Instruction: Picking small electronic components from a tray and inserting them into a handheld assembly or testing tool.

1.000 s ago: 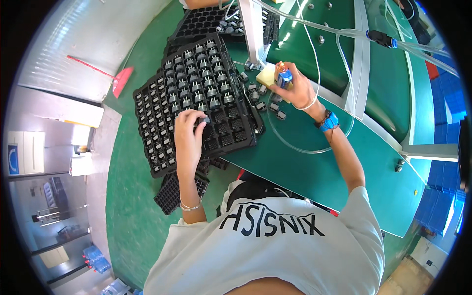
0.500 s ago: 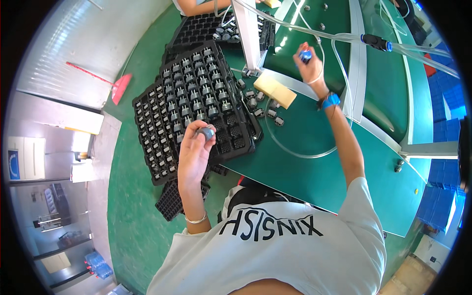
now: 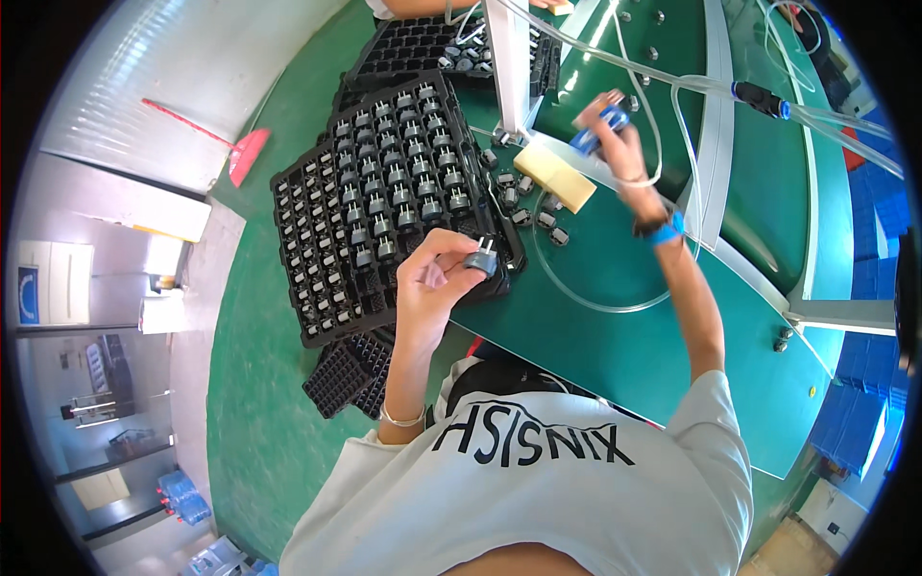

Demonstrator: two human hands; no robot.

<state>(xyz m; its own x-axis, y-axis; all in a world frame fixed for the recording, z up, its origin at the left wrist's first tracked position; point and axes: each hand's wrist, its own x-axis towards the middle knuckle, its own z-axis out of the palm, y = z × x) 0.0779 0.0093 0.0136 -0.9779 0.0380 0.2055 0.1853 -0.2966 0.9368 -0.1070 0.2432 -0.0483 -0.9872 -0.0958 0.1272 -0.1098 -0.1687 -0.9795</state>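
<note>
My left hand (image 3: pixel 434 278) pinches a grey, round two-pin plug (image 3: pixel 481 260) between thumb and fingertips, its metal pins pointing up. It is held over the near right corner of a black tray (image 3: pixel 408 298), whose pockets hold rows of similar pronged parts. My right hand (image 3: pixel 619 144), a little blurred, is closed round a small blue hand tool (image 3: pixel 597 131) above the green bench. Motion hides the tool's exact kind. A clear hose (image 3: pixel 657 144) passes by that hand and wrist. Several loose metal-and-black parts (image 3: pixel 545 220) lie beside a yellow foam block (image 3: pixel 555 177).
A white post (image 3: pixel 507 67) rises beyond the tray. Clear tubing with a black connector (image 3: pixel 761 99) crosses at upper right. Another person's arm (image 3: pixel 418 8) shows at the top, by a second black tray (image 3: pixel 389 48). Smaller black trays (image 3: pixel 338 379) sit lower down.
My left hand has moved right along the tray and turned the plug so its pins show. The right hand has tilted the blue tool, exposing more of it. The view has shifted slightly.
</note>
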